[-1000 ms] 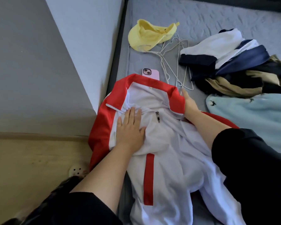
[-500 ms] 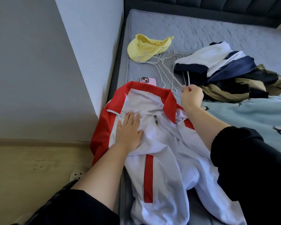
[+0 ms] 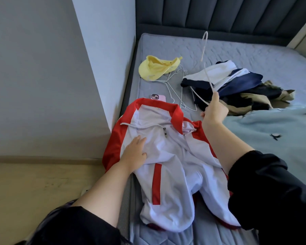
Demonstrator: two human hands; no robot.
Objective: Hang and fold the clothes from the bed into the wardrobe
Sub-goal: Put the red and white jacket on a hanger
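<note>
White-and-red zip jacket [image 3: 168, 156] lies on the grey quilted bed [image 3: 237, 48], its right side hidden under a black-sleeved arm [image 3: 254, 175]. Left grip [image 3: 135, 153] rests flat, released, on its chest. Beyond the jacket, right grip [image 3: 214, 110] clasps a blurred thin white wire hanger [image 3: 208, 79].

Our left hand [image 3: 134, 152] lies flat on the white and red jacket [image 3: 175, 156], spread out on the mattress [image 3: 245, 50]. Our right hand [image 3: 215, 108] pinches a wire hanger [image 3: 208, 79], hook up, raised over the clothes pile [image 3: 237, 85]. More hangers [image 3: 173, 89] lie between a yellow cap [image 3: 155, 68] and a pink phone [image 3: 158, 97], which sits right at the collar.
</note>
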